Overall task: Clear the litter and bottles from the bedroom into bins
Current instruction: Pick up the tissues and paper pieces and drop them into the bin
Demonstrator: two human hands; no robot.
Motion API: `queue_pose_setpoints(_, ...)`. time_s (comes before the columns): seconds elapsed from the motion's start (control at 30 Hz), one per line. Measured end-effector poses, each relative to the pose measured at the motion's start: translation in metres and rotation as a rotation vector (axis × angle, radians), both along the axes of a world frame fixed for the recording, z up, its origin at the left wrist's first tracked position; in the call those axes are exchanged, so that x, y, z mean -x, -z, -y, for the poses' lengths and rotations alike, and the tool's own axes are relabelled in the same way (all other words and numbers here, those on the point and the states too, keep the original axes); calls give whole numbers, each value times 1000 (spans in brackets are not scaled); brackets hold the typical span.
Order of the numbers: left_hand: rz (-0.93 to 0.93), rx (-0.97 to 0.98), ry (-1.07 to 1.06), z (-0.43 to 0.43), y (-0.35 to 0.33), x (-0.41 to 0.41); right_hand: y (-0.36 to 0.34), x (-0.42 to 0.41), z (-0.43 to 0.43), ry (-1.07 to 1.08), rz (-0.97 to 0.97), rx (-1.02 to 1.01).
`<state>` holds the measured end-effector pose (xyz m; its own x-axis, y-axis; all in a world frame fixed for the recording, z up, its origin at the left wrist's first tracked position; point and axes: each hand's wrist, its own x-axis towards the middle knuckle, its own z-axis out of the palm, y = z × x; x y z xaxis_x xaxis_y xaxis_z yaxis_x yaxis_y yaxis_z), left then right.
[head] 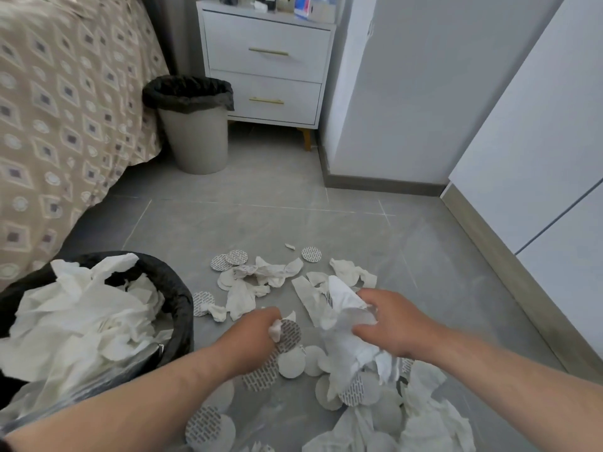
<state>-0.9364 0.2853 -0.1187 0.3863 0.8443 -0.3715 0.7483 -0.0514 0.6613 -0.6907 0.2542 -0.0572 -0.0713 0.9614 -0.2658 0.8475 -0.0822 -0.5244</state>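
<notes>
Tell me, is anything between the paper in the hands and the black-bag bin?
Nothing visible blocks it. The left hand, holding a tissue scrap, is beside the black-lined bin; the crumpled tissue in the right hand would only cross over the left hand. The bin is heaped already.

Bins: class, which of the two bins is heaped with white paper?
The black-lined bin nearest the left hand; the beige bin by the nightstand shows none above its rim.

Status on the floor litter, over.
Left hand pinching scraps. Right hand gripping tissue wad. Near bin heaped full. Litter scattered across floor, nothing blocking.
</notes>
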Motion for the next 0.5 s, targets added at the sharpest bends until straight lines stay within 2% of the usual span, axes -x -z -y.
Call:
queue_pose_setpoints(0.17,154,5,-151,-2,-35,-3,-19,7,-6,38,-10,-63)
queue_pose_setpoints(0.5,143,-138,-276,-22,-100,37,-40,31,-15,44,0,-152)
